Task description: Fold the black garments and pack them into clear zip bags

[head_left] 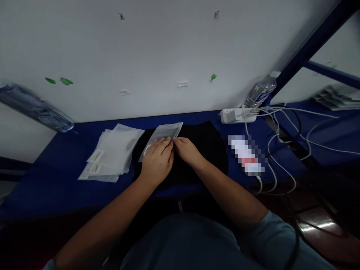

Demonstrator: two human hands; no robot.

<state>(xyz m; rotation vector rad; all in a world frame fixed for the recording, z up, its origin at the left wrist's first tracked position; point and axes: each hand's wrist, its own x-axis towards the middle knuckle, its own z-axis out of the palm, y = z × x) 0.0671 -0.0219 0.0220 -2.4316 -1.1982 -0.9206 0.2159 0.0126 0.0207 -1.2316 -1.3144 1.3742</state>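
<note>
L hand (158, 159) lies palm-down over the lower end of a thin, see-through plastic bag (165, 131), fingers bent a little & close together; R hand (187, 150) is curled, thumb & index tips meeting L fingertips at the bag's edge. Can't tell what either one pinches, b/c tips overlap. Bag, flat & rectangular w/ a paler top strip, sits slantwise on soft, matte black cloth (208, 150); cloth folds lost in shadow. Both forearms angle inward, elbows bent. Just L of cloth: fanned pile of frosted bags (115, 146) w/ small white labels, print unreadable. All on blue tabletop (42, 168). To R, pixelated slab (247, 155), details n/a; clear plastic bottle (260, 92) behind white power strip (236, 115).
</note>
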